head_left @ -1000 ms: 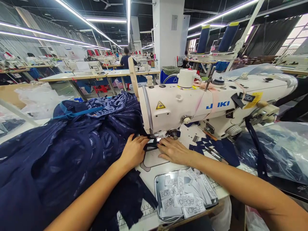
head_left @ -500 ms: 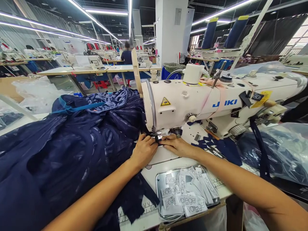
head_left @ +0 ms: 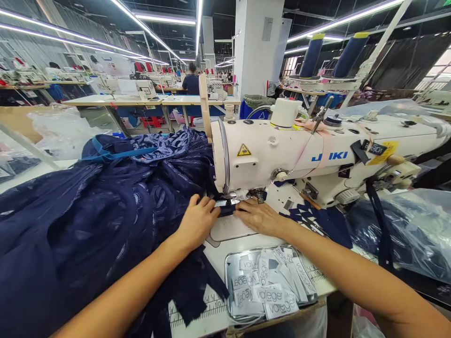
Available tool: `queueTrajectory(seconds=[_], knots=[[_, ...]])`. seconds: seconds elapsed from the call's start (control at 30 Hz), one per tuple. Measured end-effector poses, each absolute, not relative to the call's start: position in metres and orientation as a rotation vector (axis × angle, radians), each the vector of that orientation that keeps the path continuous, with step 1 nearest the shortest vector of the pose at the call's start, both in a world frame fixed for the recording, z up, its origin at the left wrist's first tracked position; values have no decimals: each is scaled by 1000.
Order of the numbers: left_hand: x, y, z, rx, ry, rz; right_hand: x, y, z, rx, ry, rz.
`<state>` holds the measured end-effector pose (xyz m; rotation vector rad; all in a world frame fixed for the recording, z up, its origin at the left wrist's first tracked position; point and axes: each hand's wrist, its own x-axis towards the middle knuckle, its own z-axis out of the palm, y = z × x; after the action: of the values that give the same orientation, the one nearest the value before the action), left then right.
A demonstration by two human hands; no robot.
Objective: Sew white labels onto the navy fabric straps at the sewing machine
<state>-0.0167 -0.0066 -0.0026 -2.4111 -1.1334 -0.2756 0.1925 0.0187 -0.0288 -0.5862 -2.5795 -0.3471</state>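
Left hand has slid outward, and both it and the right hand touch the navy strip under the sewing machine, either grip's closure unclear; sewing seems unfinished, any stitched length hidden, with loose labels in front of the machine.

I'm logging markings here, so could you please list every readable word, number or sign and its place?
"J KI", middle partly covered: sewing machine
"valege": labels in tray
Warning triangle: same machine
Triangle symbol: blue bin
Too small or blurred for certainty: ruler numbers, black tag, yellow sticker
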Motion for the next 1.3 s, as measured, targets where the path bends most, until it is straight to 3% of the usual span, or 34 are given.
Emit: queueTrajectory(seconds=[0.13,0.27,0.67,0.83,1.3], knots=[[-25,-7,7,-2271,-1292,-384,193,17,-28,-585,-2567,-329],[-18,-9,1,-2467,-1154,-491,194,18,-29,-583,-2559,-260],[-13,-23,-6,-2514,-944,-399,195,17,-32,-641,-2586,-98],[-10,-31,-4,-2314,-1137,-376,196,16,-32,-641,-2592,-95],[-12,-27,-7,-2434,-1282,-412,196,15,-34,-648,-2585,-97]])
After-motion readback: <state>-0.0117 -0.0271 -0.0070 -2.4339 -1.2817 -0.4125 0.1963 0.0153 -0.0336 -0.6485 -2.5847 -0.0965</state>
